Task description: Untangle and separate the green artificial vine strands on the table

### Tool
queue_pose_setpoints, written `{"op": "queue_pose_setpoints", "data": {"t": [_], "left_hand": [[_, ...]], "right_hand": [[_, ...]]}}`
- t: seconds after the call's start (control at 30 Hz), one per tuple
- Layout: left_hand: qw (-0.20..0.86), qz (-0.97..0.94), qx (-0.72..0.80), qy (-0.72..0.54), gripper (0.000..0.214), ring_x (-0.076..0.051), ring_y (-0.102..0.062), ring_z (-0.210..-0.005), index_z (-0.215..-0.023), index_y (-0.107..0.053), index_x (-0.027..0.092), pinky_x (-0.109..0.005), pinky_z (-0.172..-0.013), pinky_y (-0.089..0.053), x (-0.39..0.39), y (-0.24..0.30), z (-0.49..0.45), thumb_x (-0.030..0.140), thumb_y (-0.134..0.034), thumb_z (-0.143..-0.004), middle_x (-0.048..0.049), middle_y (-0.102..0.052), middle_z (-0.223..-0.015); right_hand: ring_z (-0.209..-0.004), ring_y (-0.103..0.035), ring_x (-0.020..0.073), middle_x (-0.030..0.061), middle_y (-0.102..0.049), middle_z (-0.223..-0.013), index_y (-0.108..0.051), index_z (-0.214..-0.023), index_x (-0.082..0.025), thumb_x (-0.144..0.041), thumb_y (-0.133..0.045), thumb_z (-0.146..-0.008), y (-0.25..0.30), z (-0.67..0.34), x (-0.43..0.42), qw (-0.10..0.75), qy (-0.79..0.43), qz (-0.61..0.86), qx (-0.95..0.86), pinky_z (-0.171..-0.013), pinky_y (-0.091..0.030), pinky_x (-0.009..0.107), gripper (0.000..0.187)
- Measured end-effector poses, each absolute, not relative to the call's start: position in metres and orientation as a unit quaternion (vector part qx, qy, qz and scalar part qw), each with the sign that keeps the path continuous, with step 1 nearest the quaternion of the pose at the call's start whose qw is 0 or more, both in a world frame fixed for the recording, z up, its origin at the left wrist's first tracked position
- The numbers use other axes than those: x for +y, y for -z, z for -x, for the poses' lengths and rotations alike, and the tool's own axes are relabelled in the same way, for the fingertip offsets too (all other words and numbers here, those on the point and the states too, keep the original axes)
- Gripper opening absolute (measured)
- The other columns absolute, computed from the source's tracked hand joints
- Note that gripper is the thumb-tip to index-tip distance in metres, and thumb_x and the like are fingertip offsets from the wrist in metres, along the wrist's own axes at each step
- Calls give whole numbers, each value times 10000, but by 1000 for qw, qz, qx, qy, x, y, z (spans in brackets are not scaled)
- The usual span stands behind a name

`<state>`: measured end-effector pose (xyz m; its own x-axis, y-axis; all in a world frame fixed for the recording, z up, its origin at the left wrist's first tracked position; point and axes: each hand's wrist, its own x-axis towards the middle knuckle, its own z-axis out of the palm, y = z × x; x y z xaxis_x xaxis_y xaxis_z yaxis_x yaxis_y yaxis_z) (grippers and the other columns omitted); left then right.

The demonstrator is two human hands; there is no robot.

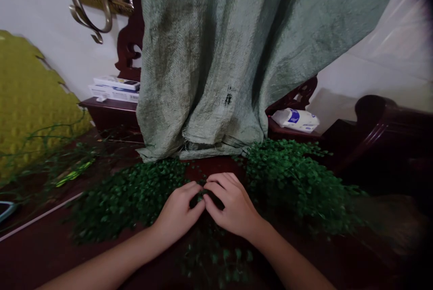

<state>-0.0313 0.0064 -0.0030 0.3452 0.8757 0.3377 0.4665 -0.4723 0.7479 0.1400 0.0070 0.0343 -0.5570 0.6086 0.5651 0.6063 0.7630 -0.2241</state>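
Note:
My left hand (178, 211) and my right hand (234, 204) meet at the middle of a dark red wooden surface (214, 168). Their fingers and thumbs are closed in a pinch on a thin green leafy sprig (232, 258), whose blurred leaves trail below the hands. The exact grip is partly hidden by the fingers. Just left of my left hand lies a heap of small-leaved green sprigs (131, 195). To the right of my right hand spreads a second leafy heap (294, 172).
A large grey-green woven sack (223, 64) hangs behind the hands. Flat boxes (117, 89) rest on a ledge at left, and a tissue pack (297, 119) sits at right. Loose stems (43, 163) and a yellow-green object (75, 174) lie far left, beside a yellow foam mat (30, 100).

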Motion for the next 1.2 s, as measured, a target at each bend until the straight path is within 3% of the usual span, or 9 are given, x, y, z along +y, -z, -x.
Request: {"op": "queue_pose_setpoints", "data": {"t": [0.2,0.57,0.8,0.97,1.1,1.2], "left_hand": [[264,-781,432,-366,139,-195,-557,-755,-802,-576,174,-297,-682,-406,5,5,31,195,-459,-874,-32,-558,-785],[263,-795,421,-347,189,-194,-568,-776,-786,-577,180,-291,-687,-408,4,2,30,231,-443,-910,-39,-576,-805],[265,-798,422,-339,238,-186,-554,-741,-698,-506,194,-286,-665,-395,5,1,30,245,-420,-914,-26,-550,-749],[244,-831,393,-309,243,-165,-533,-686,-678,-457,202,-270,-621,-372,-4,-4,30,216,-399,-914,-2,-506,-707],[206,-873,352,-267,214,-169,-535,-668,-702,-472,203,-271,-593,-357,-11,-8,28,209,-411,-906,-4,-515,-710],[250,-850,357,-294,185,-175,-573,-731,-758,-535,198,-266,-642,-398,-9,-6,27,191,-424,-905,-16,-570,-769]], "right_hand": [[-844,-570,199,69,-649,-933,-644,-1022,-172,-165,-515,-911,-29,-141,12,295,7,340,-893,-779,-422,349,170],[-745,-572,175,32,-658,-780,-656,-824,-175,-129,-559,-820,-26,-139,12,340,2,381,-860,-781,-381,350,108],[-683,-582,141,-21,-650,-694,-634,-710,-193,-90,-579,-721,-17,-137,19,374,-80,433,-816,-744,-366,312,116],[-626,-565,145,-15,-617,-621,-589,-609,-192,-83,-519,-707,-10,-149,39,410,-71,450,-790,-706,-385,300,162],[-608,-563,148,-6,-619,-624,-599,-631,-188,-103,-506,-728,-13,-151,42,420,-65,458,-781,-682,-397,298,159],[-648,-573,152,-3,-625,-659,-615,-681,-189,-103,-500,-742,-22,-144,28,410,-100,412,-807,-702,-408,302,157]]}}
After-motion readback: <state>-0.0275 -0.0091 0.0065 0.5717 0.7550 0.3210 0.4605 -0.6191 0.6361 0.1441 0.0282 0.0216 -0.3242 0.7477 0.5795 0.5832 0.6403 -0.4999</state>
